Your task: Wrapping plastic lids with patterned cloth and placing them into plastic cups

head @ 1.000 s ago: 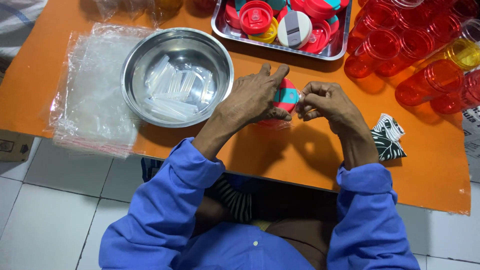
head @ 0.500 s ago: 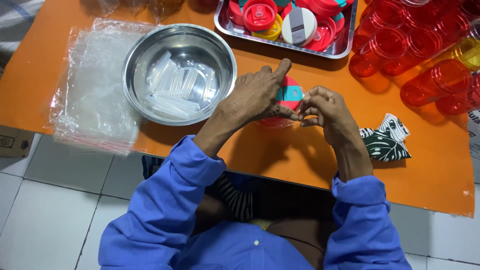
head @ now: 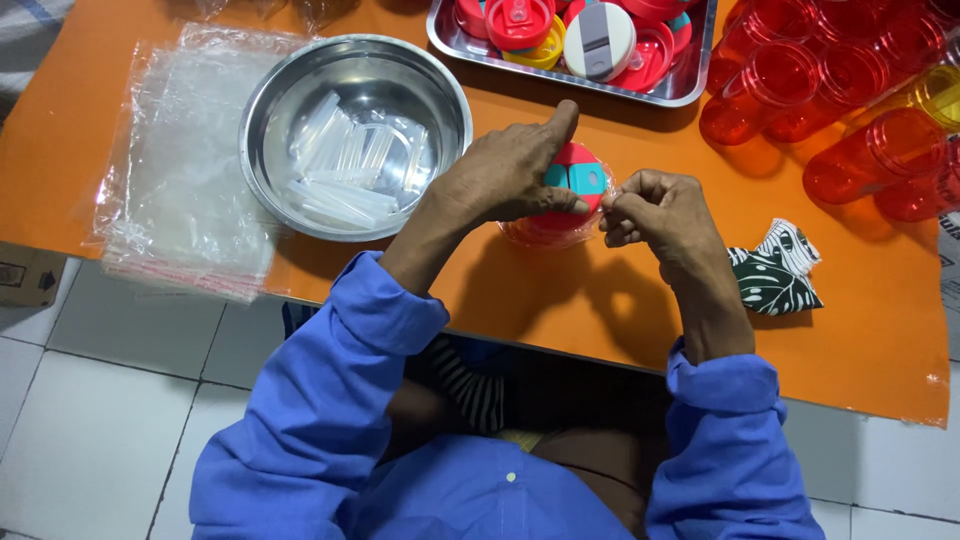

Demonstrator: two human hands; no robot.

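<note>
Our left hand (head: 510, 172) is closed over a red tumbler with a red-and-teal lid (head: 572, 182), thumb raised, holding it just right of the steel bowl (head: 300, 90). Our right hand (head: 655, 208) is pinched shut at the cup's right edge, on what seems to be thin clear plastic; we cannot tell exactly. Inside the bowl lie clear plastic straws (head: 340, 170). Left of the bowl sits a stack of clear bags (head: 170, 170).

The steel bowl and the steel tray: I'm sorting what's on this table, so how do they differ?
The steel bowl is round and deep; the steel tray is rectangular and shallow. The bowl holds clear plastic pieces; the tray holds coloured lids. The bowl lies whole in view; the tray is cut off at the top edge. Both are shiny metal on the orange table.
</note>
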